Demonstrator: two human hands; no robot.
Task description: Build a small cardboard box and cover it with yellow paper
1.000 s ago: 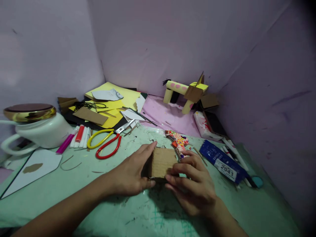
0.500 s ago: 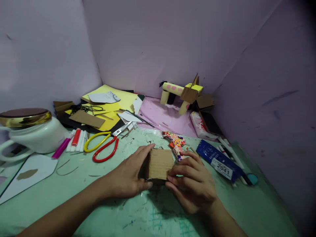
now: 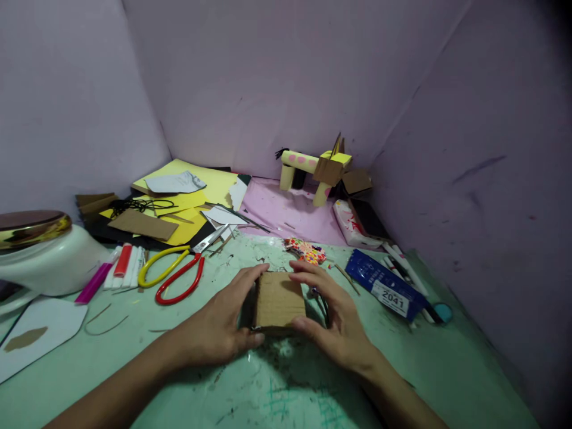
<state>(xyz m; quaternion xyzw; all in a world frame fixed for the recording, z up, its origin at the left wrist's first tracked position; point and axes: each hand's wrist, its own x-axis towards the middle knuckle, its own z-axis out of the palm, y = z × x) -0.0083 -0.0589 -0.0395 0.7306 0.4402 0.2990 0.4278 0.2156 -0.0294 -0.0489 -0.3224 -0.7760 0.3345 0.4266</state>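
Observation:
A small brown cardboard box (image 3: 280,301) sits low over the green tabletop in front of me, its square top facing up. My left hand (image 3: 226,316) grips its left side, thumb at the near corner and fingers along the far one. On the right side, my right hand (image 3: 335,316) spans the box, with the thumb on the near corner and fingertips by the far corner. The undersides of both palms are hidden. Just beyond the box lies a crumpled floral-patterned piece (image 3: 308,250). Red-and-yellow-handled scissors (image 3: 199,257) lie open to the left.
A cardboard-and-paper animal figure (image 3: 308,162) stands at the back. Yellow paper sheets (image 3: 214,179) and cardboard scraps (image 3: 143,225) pile up back left. Markers (image 3: 123,265) and a white mug (image 3: 67,262) stand left. A blue packet (image 3: 379,283) and pens lie right.
My right hand has spread its bent fingers and now reaches across the box's right side from near to far corner. The left hand keeps its hold. The view has shifted slightly right.

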